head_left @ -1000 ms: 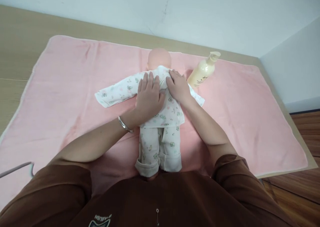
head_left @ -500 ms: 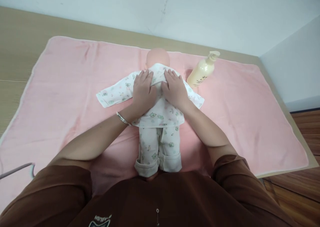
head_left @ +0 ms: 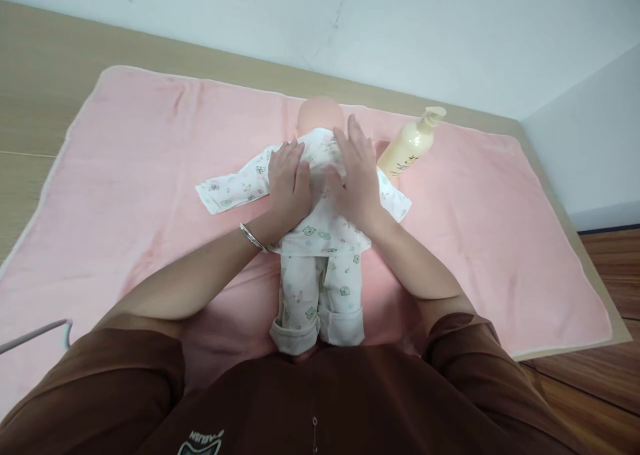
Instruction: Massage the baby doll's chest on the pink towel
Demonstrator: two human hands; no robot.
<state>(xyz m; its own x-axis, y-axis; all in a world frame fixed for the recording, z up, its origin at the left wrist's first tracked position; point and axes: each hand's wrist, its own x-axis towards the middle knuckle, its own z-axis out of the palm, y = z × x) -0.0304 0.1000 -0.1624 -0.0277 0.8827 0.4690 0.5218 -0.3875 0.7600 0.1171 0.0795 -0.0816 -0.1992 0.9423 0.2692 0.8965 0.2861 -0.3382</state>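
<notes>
A baby doll (head_left: 320, 113) lies face down on a pink blanket, its head away from me. It wears a white printed top (head_left: 320, 235) with the sleeves spread out, and matching trousers (head_left: 299, 295) with turned-up cuffs. Flat on the left side of the doll's upper back rests my left hand (head_left: 289, 185), fingers extended. My right hand (head_left: 357, 178) is over the right side of the back, fingers spread and raised, slightly blurred; whether its palm touches the cloth I cannot tell. Neither hand holds anything.
To the right of the doll's head a pale yellow pump bottle (head_left: 411, 141) stands on the pink blanket (head_left: 480, 241). The blanket covers a wooden table (head_left: 45, 48) against a white wall (head_left: 440, 35). A thin grey bar (head_left: 35, 335) juts in at lower left.
My right hand has lifted its fingers off the doll's back and spread them. My left hand stays on the back. The view has shifted slightly.
</notes>
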